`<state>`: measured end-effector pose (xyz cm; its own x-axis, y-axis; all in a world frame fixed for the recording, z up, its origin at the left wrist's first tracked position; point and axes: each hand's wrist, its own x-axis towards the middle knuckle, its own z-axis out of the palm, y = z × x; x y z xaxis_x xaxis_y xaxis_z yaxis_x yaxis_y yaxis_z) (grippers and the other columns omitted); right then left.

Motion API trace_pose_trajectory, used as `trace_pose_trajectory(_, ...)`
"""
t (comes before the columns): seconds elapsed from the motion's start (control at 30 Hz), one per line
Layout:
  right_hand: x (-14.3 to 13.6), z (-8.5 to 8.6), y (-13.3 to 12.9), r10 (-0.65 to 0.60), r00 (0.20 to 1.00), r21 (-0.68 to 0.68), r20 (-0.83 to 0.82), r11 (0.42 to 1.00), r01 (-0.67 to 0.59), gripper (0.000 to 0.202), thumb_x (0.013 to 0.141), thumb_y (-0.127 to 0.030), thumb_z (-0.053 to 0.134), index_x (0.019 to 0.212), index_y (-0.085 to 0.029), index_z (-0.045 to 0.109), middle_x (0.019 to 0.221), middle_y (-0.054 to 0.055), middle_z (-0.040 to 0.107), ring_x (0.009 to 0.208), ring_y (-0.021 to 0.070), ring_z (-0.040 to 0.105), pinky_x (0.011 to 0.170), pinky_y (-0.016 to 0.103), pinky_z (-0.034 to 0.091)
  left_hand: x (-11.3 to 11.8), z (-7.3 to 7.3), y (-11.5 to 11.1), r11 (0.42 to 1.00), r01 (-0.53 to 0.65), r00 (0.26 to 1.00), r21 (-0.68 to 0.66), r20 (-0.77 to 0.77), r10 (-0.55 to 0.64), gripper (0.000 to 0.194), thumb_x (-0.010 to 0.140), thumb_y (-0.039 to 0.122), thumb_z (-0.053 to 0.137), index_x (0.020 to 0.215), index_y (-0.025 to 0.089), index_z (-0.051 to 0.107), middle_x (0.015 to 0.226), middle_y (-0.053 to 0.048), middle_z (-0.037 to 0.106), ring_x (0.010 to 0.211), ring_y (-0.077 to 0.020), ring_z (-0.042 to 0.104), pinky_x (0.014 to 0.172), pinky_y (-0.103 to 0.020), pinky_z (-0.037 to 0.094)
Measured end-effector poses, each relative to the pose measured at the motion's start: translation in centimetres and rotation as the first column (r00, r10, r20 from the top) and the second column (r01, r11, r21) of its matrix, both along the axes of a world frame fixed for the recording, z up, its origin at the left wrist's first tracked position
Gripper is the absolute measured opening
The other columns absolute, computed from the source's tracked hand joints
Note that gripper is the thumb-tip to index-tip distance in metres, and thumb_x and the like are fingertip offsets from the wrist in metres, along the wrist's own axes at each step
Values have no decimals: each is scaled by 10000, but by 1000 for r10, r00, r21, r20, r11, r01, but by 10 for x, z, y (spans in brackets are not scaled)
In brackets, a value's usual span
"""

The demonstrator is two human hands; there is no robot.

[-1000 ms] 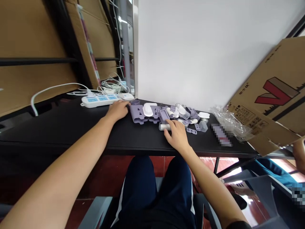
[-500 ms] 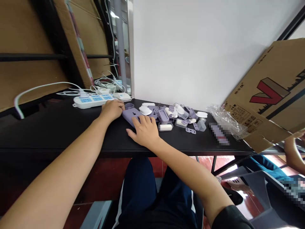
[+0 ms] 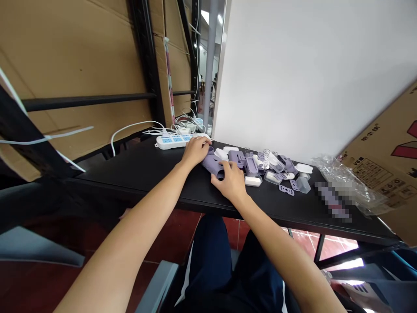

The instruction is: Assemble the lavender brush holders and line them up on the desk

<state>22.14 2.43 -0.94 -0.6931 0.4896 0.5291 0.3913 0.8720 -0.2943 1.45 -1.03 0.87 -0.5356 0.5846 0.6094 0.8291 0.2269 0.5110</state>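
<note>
While the right hand [image 3: 231,179] spreads thumb and fingers at the near end of the purple holder [image 3: 211,164], perhaps to steady it, the purple holder lies on the surface [image 3: 140,161] between the hands, its long axis seemingly slanting from far left to near right. Beyond, the left hand [image 3: 196,150] curls beside its far end; whether it pinches anything, I cannot tell.

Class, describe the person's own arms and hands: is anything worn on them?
The left hand and right hand are ungloved. Both forearms are bare, with no sleeve, watch or bracelet in view; any ring is too small to make out.
</note>
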Motion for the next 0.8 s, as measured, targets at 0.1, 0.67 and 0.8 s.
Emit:
trace_pose_trajectory(0.1, 6, 6, 9, -22, 962, -180, -271, 983, -28, 386, 922, -424, 615, 1252, -222, 597, 1253, 120, 604, 1136, 252, 625, 979, 397, 508, 20, 7, -3, 988, 144, 988, 48, -54, -142, 296, 968, 275, 443, 1049, 214, 720, 1109, -65, 746, 1121, -258, 621, 1079, -409, 442)
trace_pose_trajectory(0.67, 17, 9, 19, 62, 772, -127, -632, 975, -182, 646, 995, -446, 499, 1550, -190, 288, 1495, 201, 448, 1286, 249, 552, 925, 374, 554, 54, 6, -12, 965, 257, 939, 54, -252, -236, 477, 902, 413, 656, 1326, 203, 589, 1355, -119, 676, 1296, -275, 616, 1144, -393, 442)
trace_pose_trajectory(0.8, 21, 11, 21, -92, 743, -159, -663, 987, -19, 400, 1020, -271, 360, 1379, -181, 511, 1300, 169, 598, 1164, 240, 596, 972, 408, 510, 38, 12, -11, 922, -75, 990, 380, 136, 24, 565, 839, 520, 722, 1288, 209, 577, 1220, -100, 710, 1153, -274, 681, 1022, -385, 524)
